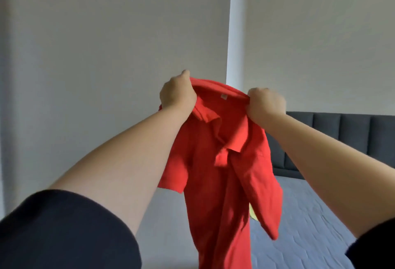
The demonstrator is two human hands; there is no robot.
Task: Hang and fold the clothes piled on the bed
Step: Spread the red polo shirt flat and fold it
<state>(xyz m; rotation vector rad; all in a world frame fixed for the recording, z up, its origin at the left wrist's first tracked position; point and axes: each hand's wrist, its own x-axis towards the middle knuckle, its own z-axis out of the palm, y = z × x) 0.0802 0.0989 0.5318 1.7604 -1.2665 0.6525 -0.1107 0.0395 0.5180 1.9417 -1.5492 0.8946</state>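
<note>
A red polo shirt point(215, 174) hangs in the air in front of me, collar up, its body and both short sleeves dangling down over the bed point(310, 215). My left hand point(177, 94) grips the shirt at its left shoulder beside the collar. My right hand point(266, 102) grips the right shoulder at about the same height. Both arms are stretched forward and up. A sliver of a yellow-green thing point(253, 214) shows on the bed behind the shirt's right sleeve; most of it is hidden.
The bed has a blue-grey quilted cover and a dark padded headboard point(342, 131) at the right. A plain white wall point(106, 44) fills the left and back, with a brighter vertical strip point(237, 33) at its corner.
</note>
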